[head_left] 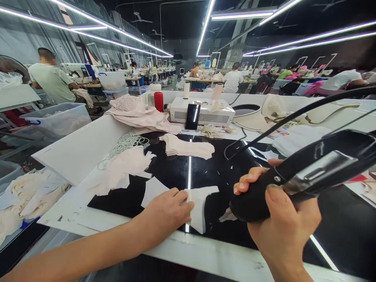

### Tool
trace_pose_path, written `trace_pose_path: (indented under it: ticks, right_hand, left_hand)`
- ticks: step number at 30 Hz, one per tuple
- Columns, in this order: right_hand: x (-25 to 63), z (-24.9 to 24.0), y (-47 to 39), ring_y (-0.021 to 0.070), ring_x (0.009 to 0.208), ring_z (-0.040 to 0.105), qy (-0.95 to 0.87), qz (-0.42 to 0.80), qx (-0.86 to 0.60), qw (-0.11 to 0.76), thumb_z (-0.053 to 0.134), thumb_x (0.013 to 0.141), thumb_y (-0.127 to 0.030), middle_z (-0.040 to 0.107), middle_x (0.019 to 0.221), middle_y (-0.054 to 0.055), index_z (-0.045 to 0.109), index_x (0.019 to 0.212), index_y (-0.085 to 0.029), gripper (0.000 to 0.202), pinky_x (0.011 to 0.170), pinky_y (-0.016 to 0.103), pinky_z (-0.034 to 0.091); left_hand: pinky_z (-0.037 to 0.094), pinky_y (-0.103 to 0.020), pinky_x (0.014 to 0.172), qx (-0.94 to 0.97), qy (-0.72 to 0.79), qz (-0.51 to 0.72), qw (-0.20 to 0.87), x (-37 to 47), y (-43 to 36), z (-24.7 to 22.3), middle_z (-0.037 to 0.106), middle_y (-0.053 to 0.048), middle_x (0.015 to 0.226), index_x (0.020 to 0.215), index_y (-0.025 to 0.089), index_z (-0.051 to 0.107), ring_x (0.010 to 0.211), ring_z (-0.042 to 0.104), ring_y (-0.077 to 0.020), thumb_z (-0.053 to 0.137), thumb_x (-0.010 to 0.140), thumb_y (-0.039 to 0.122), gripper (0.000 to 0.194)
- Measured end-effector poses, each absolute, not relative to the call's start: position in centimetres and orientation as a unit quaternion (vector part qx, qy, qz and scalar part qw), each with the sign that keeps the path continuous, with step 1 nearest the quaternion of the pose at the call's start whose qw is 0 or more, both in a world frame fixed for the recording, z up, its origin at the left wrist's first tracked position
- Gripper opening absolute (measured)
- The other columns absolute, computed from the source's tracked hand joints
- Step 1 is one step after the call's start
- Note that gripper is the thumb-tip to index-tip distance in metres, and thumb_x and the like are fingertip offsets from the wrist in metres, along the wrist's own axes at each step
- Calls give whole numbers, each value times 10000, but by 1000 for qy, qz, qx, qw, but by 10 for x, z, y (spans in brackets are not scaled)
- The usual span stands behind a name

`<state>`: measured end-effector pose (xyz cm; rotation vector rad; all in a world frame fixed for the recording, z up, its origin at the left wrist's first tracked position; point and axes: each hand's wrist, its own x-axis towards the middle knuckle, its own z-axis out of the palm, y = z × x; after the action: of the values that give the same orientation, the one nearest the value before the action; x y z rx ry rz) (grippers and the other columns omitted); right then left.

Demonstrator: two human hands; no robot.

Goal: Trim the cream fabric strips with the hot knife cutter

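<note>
My left hand (173,211) presses on a pale fabric piece (199,205) that lies on the glossy black tabletop (123,199); its fingers are bent and close together. A white piece (154,191) lies just left of that hand. Wrapped round a black handheld tool (305,172) with a metal plate and a cable is my right hand (282,211), its thumb on the tool. The tool's rounded end is right of the pale piece, above the table and near a small scrap. Farther back lies a stack of cut pale fabric (188,147).
Fabric pieces (126,166) and pale green cord (127,143) lie at the left. Behind are a phone (192,116), a white machine (202,111) and a red container (158,102). The tool's cable (288,117) arches at the right. People sit at machines beyond.
</note>
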<state>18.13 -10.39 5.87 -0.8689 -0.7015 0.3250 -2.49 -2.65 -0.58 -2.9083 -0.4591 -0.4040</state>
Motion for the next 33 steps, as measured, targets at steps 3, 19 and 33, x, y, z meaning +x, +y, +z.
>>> trace_pose_path:
  ticks: [3, 19, 33]
  right_hand:
    - [184, 59, -114, 183, 583, 655, -336, 152, -405, 836, 936, 776, -350, 721, 763, -23, 734, 1106, -244, 401, 540, 321, 596]
    - [178, 40, -118, 175, 621, 680, -358, 154, -389, 834, 960, 874, -440, 733, 831, -18, 717, 1194, -253, 443, 599, 324, 606]
    - [180, 34, -121, 176, 629, 679, -384, 145, -395, 822, 931, 923, -429, 729, 856, -13, 692, 1254, -255, 444, 525, 286, 559]
  left_hand:
    - [485, -338, 704, -970, -142, -119, 155, -7, -39, -15, 633, -34, 922, 938, 188, 653, 846, 608, -215, 810, 1067, 302, 232]
    - [456, -335, 639, -957, -161, -175, 166, 0, -44, -1, 572, -15, 822, 905, 191, 596, 719, 573, -201, 635, 1127, 173, 226]
    - [601, -287, 967, -959, 95, -266, 37, 15, -33, -7, 739, -63, 1007, 1037, 108, 746, 976, 717, -173, 516, 1177, 95, 270]
